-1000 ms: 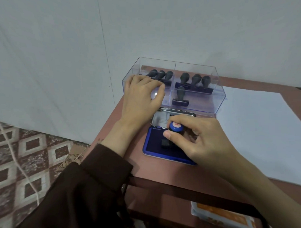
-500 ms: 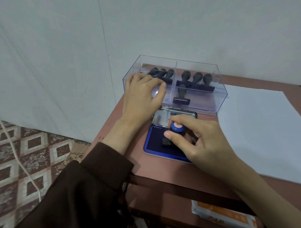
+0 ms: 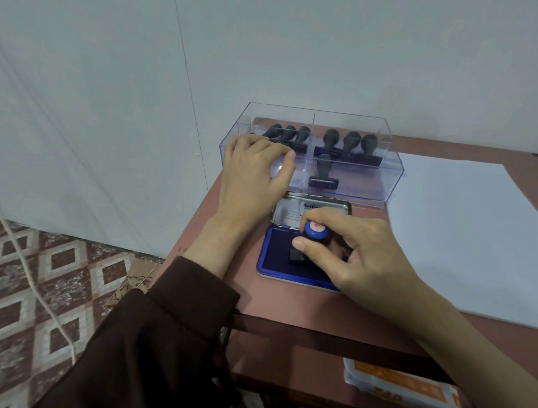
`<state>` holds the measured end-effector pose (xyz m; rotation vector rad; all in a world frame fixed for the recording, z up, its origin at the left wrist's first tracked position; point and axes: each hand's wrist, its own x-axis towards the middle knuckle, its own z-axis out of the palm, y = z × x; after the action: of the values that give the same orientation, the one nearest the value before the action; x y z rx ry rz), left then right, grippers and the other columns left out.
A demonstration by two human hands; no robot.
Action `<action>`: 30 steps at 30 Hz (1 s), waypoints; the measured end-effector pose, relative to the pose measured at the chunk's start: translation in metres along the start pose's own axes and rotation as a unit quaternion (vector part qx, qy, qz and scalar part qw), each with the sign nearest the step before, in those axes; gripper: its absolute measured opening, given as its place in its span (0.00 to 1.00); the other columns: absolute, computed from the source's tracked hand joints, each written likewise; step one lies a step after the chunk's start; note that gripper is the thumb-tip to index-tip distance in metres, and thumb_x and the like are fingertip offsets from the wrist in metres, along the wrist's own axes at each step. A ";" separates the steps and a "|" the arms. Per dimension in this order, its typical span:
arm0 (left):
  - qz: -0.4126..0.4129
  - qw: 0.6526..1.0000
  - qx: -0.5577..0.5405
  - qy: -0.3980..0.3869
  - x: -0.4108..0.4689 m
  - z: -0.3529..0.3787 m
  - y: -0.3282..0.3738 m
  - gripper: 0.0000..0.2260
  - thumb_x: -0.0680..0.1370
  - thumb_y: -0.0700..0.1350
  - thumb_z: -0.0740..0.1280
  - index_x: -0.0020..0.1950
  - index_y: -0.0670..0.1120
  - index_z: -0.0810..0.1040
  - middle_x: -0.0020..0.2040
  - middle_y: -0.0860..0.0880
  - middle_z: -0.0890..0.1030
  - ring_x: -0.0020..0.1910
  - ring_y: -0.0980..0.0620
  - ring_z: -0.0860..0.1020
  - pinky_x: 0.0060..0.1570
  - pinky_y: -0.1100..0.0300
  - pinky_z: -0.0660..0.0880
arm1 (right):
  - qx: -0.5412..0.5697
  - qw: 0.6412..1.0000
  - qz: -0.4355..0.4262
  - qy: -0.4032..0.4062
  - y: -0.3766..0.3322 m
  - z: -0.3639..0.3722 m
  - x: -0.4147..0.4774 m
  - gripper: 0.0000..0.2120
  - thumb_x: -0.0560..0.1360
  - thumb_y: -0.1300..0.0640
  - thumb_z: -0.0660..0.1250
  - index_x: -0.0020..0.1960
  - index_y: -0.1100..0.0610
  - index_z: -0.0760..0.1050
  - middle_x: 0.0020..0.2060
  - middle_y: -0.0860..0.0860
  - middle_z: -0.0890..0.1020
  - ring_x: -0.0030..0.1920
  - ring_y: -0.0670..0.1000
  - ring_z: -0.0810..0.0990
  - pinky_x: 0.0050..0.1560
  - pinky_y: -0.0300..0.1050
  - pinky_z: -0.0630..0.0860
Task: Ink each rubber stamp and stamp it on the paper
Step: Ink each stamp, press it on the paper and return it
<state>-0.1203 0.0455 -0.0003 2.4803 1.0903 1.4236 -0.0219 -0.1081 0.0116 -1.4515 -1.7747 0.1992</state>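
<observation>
My right hand point(image 3: 363, 253) grips a rubber stamp with a blue knob top point(image 3: 316, 230), pressing its dark base onto the blue ink pad point(image 3: 276, 250), whose metal lid point(image 3: 295, 209) stands open behind it. My left hand point(image 3: 253, 172) rests flat against the front left wall of a clear plastic box point(image 3: 369, 186), fingers spread, holding nothing. Inside the box stand several dark-handled stamps point(image 3: 344, 142), one of them point(image 3: 323, 173) set apart at the front. A white sheet of paper point(image 3: 474, 235) lies to the right, blank where visible.
The reddish-brown table point(image 3: 282, 302) sits against a pale wall, its left edge near my left wrist. An orange-and-white packet point(image 3: 401, 388) lies on a lower shelf. A patterned tile floor point(image 3: 45, 287) with a white cord point(image 3: 39, 287) is at left.
Both hands stay in place; the stamp remains pressed on the ink pad. Only the view shifts slightly.
</observation>
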 end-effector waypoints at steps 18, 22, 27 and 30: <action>0.041 0.996 -0.057 -0.059 0.013 -0.017 0.040 0.15 0.75 0.51 0.60 0.53 0.46 0.81 0.50 0.52 0.81 0.55 0.50 0.72 0.55 0.60 0.67 | 0.430 0.875 0.196 0.107 0.018 -0.076 0.031 0.08 0.69 0.53 0.66 0.44 0.56 0.75 0.27 0.51 0.76 0.27 0.46 0.70 0.26 0.34 0.64; 0.129 0.979 -0.096 -0.124 0.014 -0.012 0.081 0.15 0.75 0.49 0.60 0.54 0.44 0.80 0.51 0.50 0.81 0.53 0.48 0.74 0.54 0.65 0.66 | 0.434 0.853 0.211 0.196 0.047 -0.117 0.046 0.04 0.74 0.56 0.64 0.44 0.56 0.75 0.28 0.50 0.77 0.29 0.46 0.70 0.27 0.35 0.63; 0.176 0.931 -0.137 -0.288 0.005 0.009 0.119 0.16 0.77 0.49 0.62 0.62 0.46 0.76 0.62 0.51 0.77 0.63 0.52 0.71 0.61 0.65 0.63 | 0.376 0.852 0.233 0.280 0.092 -0.142 0.059 0.04 0.77 0.57 0.63 0.46 0.57 0.76 0.28 0.51 0.77 0.28 0.47 0.71 0.28 0.36 0.65; 0.209 0.897 -0.129 -0.367 -0.002 0.025 0.127 0.21 0.78 0.53 0.63 0.70 0.50 0.68 0.72 0.52 0.67 0.71 0.57 0.60 0.67 0.68 0.54 | 0.282 0.880 0.254 0.286 0.119 -0.136 0.066 0.04 0.76 0.60 0.65 0.51 0.58 0.76 0.26 0.51 0.78 0.25 0.47 0.73 0.26 0.37 0.66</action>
<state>-0.0327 -0.0436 0.0344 2.7392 0.2135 0.4950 0.1570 -0.0606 0.0638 -1.3197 -0.7446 0.4614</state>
